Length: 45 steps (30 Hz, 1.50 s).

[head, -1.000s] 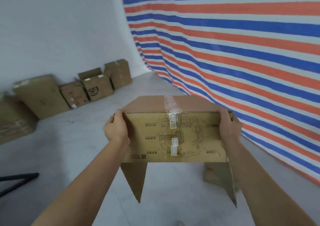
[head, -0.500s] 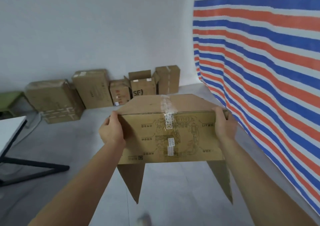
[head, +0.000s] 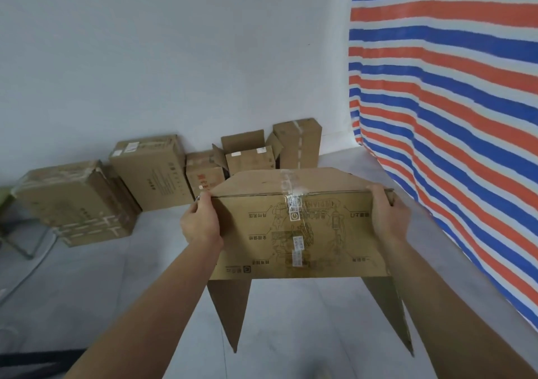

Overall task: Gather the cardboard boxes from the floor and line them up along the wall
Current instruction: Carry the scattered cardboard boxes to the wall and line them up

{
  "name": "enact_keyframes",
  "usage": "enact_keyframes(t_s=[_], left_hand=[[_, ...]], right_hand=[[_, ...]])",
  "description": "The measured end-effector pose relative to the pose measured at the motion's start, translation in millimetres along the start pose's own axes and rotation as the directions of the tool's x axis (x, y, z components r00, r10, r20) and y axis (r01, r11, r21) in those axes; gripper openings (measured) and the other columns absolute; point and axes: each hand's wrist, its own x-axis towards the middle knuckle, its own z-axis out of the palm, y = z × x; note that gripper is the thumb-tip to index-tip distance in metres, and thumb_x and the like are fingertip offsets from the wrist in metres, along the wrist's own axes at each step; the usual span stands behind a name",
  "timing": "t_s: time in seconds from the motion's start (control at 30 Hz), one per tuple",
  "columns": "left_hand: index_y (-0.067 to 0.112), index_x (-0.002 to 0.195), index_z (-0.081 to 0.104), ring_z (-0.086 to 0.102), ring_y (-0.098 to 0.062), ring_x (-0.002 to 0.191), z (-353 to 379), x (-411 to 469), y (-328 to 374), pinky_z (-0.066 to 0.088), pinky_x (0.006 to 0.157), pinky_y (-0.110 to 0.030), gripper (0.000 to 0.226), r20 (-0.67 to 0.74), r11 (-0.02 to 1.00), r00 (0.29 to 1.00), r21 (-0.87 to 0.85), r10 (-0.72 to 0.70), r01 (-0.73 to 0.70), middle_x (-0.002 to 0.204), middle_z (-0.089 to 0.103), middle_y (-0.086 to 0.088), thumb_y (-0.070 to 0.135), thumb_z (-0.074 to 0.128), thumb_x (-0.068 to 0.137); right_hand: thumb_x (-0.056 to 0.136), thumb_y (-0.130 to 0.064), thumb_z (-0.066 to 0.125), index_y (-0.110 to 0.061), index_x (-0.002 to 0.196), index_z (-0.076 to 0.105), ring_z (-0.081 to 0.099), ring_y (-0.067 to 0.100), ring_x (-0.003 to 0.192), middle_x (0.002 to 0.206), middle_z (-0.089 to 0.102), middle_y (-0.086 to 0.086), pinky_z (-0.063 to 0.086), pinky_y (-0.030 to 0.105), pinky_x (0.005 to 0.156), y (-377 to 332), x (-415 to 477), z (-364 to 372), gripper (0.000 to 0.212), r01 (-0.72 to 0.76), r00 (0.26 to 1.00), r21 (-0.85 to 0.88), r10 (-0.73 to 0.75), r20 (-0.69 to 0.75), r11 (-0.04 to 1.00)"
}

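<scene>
— Along the floor's (head: 116, 276) far edge, at the foot of the wall (head: 174, 58), five boxes stood in a row (head: 151, 172). Over the last second that row had swung from the left of view to the centre and drawn nearer.
— And the carried one?
— Cardboard box (head: 302, 233) was up off the floor, between the person and the row, with two flaps (head: 230, 311) hanging loose below. Left hand (head: 201, 224) gripped its upper left corner and right hand (head: 388, 218) its upper right. Both hands' grip was unchanged.
— Meaning?
— The person had turned to face the row and closed on it. Carry judged nearly over; set-down not yet done. Bare floor showed at the row's right end, between the tall box (head: 297, 143) and the striped tarp (head: 451, 116). Likely the slot.
</scene>
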Motion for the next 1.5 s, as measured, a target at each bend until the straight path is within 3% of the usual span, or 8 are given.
enact_keyframes(t_s=[0.1, 0.3, 0.4, 0.67, 0.9, 1.07, 1.23, 1.5], left_hand=[[0.028, 0.072, 0.062, 0.059, -0.018, 0.094, 42, 65, 6, 0.05, 0.09, -0.038, 0.022, -0.045, 1.0, 0.999, -0.007, -0.018, 0.017, 0.089, 0.064, 0.005, 0.048, 0.066, 0.079], [0.024, 0.082, 0.069, 0.06, -0.023, 0.095, 69, 183, 45, 0.054, 0.089, -0.046, 0.022, -0.191, 0.995, 0.977, -0.024, -0.095, 0.092, 0.095, 0.065, -0.001, 0.046, 0.067, 0.079], [0.022, 0.087, 0.067, 0.058, -0.022, 0.089, 51, 255, 75, 0.052, 0.084, -0.042, 0.024, -0.306, 0.992, 0.945, -0.083, -0.117, 0.096, 0.094, 0.063, -0.002, 0.045, 0.066, 0.08], [0.023, 0.079, 0.065, 0.058, -0.018, 0.085, -27, 450, 119, 0.05, 0.078, -0.039, 0.021, -0.471, 0.989, 0.873, -0.134, -0.123, 0.067, 0.089, 0.063, 0.001, 0.044, 0.066, 0.08], [0.022, 0.094, 0.071, 0.06, -0.018, 0.088, -76, 636, 173, 0.046, 0.07, -0.033, 0.03, -0.439, 0.993, 0.891, -0.065, -0.115, 0.096, 0.095, 0.067, 0.001, 0.049, 0.065, 0.081], [0.021, 0.078, 0.062, 0.053, -0.014, 0.075, -68, 745, 188, 0.041, 0.064, -0.03, 0.024, -0.338, 0.988, 0.933, 0.05, -0.122, 0.148, 0.082, 0.058, 0.001, 0.043, 0.061, 0.088], [0.015, 0.116, 0.055, 0.054, -0.018, 0.091, -62, 871, 166, 0.041, 0.079, -0.037, 0.036, -0.284, 0.961, 0.948, 0.187, -0.146, 0.204, 0.101, 0.057, 0.0, 0.043, 0.059, 0.094], [0.028, 0.14, 0.046, 0.055, -0.028, 0.11, -60, 1067, 110, 0.049, 0.099, -0.048, 0.057, -0.244, 0.836, 0.926, 0.407, -0.288, 0.367, 0.127, 0.057, -0.004, 0.052, 0.056, 0.089]], right_hand=[[0.092, -0.062, 0.05, -0.023, 0.097, 0.061, 0.063, 0.034, 0.099, 0.105, 0.066, 0.012, 0.051, 0.048, 0.092, -8, 64, 67, 0.041, -0.028, 0.998, -0.035, 0.03, 0.057, 0.999], [0.074, -0.073, 0.044, -0.029, 0.093, 0.065, 0.061, 0.02, 0.096, 0.112, 0.063, 0.003, 0.051, 0.042, 0.087, -62, 141, 218, 0.052, -0.118, 0.968, -0.055, 0.127, 0.218, 0.992], [0.065, -0.068, 0.057, -0.027, 0.091, 0.067, 0.065, 0.021, 0.092, 0.109, 0.064, 0.002, 0.057, 0.045, 0.083, -100, 157, 316, 0.05, -0.165, 0.923, -0.046, 0.171, 0.344, 0.985], [0.081, -0.055, 0.059, -0.021, 0.084, 0.063, 0.063, 0.018, 0.088, 0.095, 0.066, 0.001, 0.043, 0.03, 0.064, -131, 139, 568, 0.034, -0.102, 0.848, -0.023, 0.099, 0.521, 0.994], [0.092, -0.057, 0.051, -0.021, 0.096, 0.062, 0.059, 0.022, 0.096, 0.101, 0.062, 0.004, 0.043, 0.034, 0.076, -142, 122, 754, 0.038, -0.102, 0.841, -0.105, 0.142, 0.522, 0.989], [0.09, -0.061, 0.053, -0.029, 0.095, 0.06, 0.055, 0.021, 0.101, 0.097, 0.06, -0.004, 0.042, 0.042, 0.092, -137, 140, 839, 0.033, -0.16, 0.86, -0.177, 0.225, 0.458, 0.971], [0.093, -0.065, 0.048, -0.026, 0.114, 0.058, 0.05, 0.022, 0.108, 0.104, 0.058, -0.006, 0.037, 0.043, 0.097, -111, 169, 945, 0.045, -0.174, 0.833, -0.288, 0.296, 0.467, 0.942], [0.086, -0.062, 0.061, -0.017, 0.141, 0.045, 0.051, 0.029, 0.124, 0.13, 0.052, 0.004, 0.042, 0.049, 0.106, -49, 204, 1125, 0.072, -0.188, 0.801, -0.447, 0.399, 0.445, 0.875]])
